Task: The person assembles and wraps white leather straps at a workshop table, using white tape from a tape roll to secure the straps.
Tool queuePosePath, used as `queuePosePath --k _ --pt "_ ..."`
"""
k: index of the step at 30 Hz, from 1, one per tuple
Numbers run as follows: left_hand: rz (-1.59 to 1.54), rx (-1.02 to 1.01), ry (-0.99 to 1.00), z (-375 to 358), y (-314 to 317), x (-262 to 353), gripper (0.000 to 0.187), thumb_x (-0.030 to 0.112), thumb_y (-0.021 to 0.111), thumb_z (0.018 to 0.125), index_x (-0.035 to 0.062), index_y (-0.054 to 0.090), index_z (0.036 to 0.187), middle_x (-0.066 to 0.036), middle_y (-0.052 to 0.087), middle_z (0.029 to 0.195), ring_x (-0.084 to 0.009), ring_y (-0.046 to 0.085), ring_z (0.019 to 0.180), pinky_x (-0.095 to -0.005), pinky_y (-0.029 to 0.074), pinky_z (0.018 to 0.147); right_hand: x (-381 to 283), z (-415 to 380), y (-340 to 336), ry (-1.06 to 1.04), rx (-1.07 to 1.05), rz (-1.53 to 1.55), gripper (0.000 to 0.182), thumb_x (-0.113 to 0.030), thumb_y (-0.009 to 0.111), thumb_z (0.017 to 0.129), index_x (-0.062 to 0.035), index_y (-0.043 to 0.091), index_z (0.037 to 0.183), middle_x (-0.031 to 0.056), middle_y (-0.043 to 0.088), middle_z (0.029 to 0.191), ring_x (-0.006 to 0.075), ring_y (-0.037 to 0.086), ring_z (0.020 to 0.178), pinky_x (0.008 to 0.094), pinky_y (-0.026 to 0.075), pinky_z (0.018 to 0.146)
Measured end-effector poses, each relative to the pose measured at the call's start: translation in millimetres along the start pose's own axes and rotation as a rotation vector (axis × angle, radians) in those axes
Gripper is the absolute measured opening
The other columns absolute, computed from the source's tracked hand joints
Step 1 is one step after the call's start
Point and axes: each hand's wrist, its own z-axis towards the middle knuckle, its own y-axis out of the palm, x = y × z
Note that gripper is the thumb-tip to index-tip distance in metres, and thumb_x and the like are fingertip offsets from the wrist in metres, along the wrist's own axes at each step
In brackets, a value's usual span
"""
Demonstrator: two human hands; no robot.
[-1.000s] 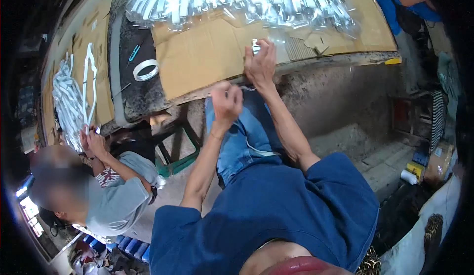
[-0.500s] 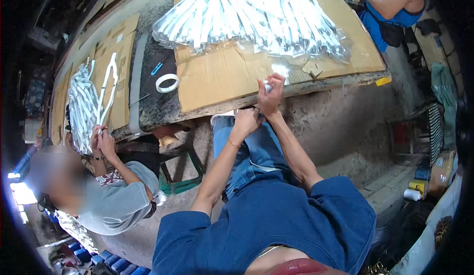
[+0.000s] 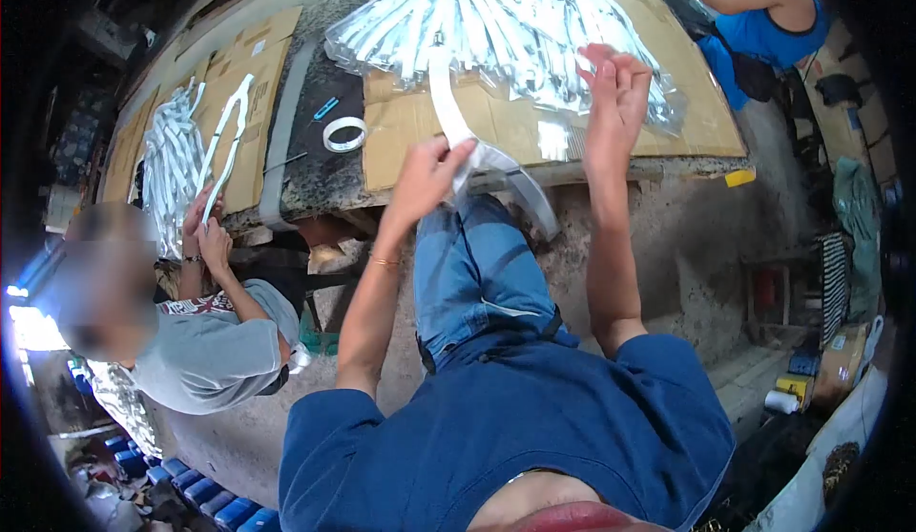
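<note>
My left hand (image 3: 429,177) is closed, thumb and fingers pinching a long white strap (image 3: 445,103) at the table's front edge. The strap's upper part lies towards the pile; its lower end, shiny as if in clear plastic, curves down to the right over my knees. Off to the right, my right hand (image 3: 618,103) is raised with fingers loosely bent and apart, and nothing shows in it. Behind both hands, a fanned pile of white straps in clear plastic (image 3: 429,26) covers the back of the cardboard (image 3: 410,136).
A roll of white tape (image 3: 344,134) and a small blue cutter (image 3: 325,109) lie left of the cardboard. One person (image 3: 205,341) handles white straps at left, beside another pile (image 3: 174,165). A second person in blue (image 3: 768,26) stands at the far right.
My hands, close together at the table edge before, are now apart. The right has risen up and right, opening; the left now holds the strap, which stretches into view.
</note>
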Motion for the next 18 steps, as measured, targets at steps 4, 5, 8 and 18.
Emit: queuePosePath --k 4,5,8,18 --pt "-0.322 0.043 0.084 10 -44 40 0.035 0.029 0.056 0.097 -0.0031 0.068 0.093 0.000 0.065 0.073 -0.0035 0.054 0.063 -0.0237 0.042 0.056 -5 -8 2 0.127 -0.085 -0.007 0.014 -0.015 0.054 0.098 -0.0020 0.050 0.103 0.0088 0.061 0.094 0.0154 0.062 0.088 0.0283 0.048 0.080" --pt "-0.399 0.036 0.056 11 -51 49 0.035 0.030 0.057 0.097 -0.0035 0.067 0.096 0.000 0.065 0.076 -0.0029 0.053 0.064 -0.0220 0.042 0.057 -5 -8 4 0.164 -0.138 -0.016 0.014 -0.015 0.054 0.098 -0.0015 0.051 0.102 0.0082 0.062 0.089 0.0147 0.063 0.083 0.0278 0.049 0.078" --pt "-0.417 -0.007 0.030 8 -67 73 0.035 0.032 0.058 0.096 -0.0020 0.068 0.096 0.001 0.065 0.079 -0.0026 0.054 0.067 -0.0206 0.041 0.059 -20 -6 22 0.264 -0.246 -0.011 0.017 -0.013 0.054 0.097 -0.0002 0.049 0.106 0.0086 0.062 0.086 0.0156 0.063 0.080 0.0275 0.049 0.079" --pt "-0.574 0.037 0.146 -24 -78 117 0.030 0.027 0.067 0.090 -0.0017 0.065 0.098 0.001 0.062 0.078 -0.0048 0.053 0.070 -0.0210 0.043 0.065 -81 -1 62 0.323 -0.684 0.072 0.055 -0.003 0.073 0.083 -0.0046 0.032 0.120 0.0071 0.065 0.085 0.0100 0.061 0.079 0.0209 0.047 0.070"
